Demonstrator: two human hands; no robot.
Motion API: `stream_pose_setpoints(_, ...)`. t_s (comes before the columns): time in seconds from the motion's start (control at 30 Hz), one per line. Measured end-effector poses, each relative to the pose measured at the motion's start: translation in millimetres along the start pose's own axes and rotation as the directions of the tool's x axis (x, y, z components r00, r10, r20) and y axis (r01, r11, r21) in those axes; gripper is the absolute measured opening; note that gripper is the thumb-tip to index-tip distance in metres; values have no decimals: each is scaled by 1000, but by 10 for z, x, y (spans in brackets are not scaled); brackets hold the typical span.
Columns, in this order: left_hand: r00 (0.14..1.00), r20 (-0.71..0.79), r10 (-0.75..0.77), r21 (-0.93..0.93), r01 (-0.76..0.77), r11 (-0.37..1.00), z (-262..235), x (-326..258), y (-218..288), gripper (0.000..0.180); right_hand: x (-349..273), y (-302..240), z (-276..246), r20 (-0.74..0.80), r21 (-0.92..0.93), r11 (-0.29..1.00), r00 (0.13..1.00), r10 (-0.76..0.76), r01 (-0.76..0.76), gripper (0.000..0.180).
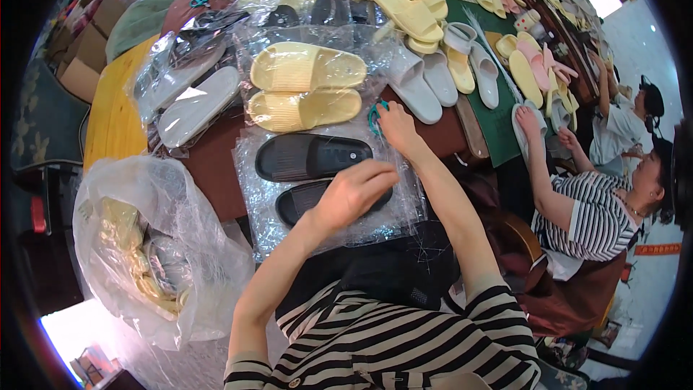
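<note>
A pair of black slippers (310, 158) lies on clear plastic bags in front of me. My left hand (357, 191) hovers over the nearer black slipper, its fingers pinched together; whatever they hold, if anything, is too small to see. My right hand (398, 128) is closed on teal-handled scissors (375, 117), beside the bagged yellow slippers. The scissors' blades are hidden. Beyond the black pair, the yellow slippers (307, 68) lie side by side in clear plastic. Grey slippers (198, 108) in clear bags lie to their left.
Loose grey slippers (416, 85) and a yellow heap (408, 7) stand at the far right. A large translucent sack (216, 245) with bagged slippers is at my left. Other teal handles (200, 0) lie far left. A person in stripes (592, 206) handles slippers at right.
</note>
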State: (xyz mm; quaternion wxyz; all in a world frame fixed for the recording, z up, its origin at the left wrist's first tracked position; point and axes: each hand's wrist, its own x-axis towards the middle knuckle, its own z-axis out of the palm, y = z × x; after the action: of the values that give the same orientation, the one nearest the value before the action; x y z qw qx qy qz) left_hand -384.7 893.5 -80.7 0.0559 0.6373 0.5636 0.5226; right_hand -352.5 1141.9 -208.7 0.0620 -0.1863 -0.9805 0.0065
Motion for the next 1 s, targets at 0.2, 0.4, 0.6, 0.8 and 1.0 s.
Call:
stream_pose_setpoints(0.2,976,-42,-216,-177,206,962,155,-251,169,22,-151,123,-101,28,74,996,998,-53,50,40)
stream_pose_setpoints(0.4,982,54,-183,-316,190,929,372,-369,361,19,-229,306,-228,-146,248,964,988,-57,92,29)
stream_pose_setpoints(0.6,960,-65,-271,-314,238,919,289,-530,471,19,-1206,-411,-1663,352,920,319,840,-412,-229,32)
stream_pose_setpoints(0.8,979,51,-195,-264,202,943,490,-458,428,32,-2233,74,-1421,195,800,581,981,-17,-149,13)
stream_pose_setpoints(1.0,910,-82,-407,428,401,810,146,-587,-100,58,-3337,299,-923,-66,560,781,925,374,-276,15)
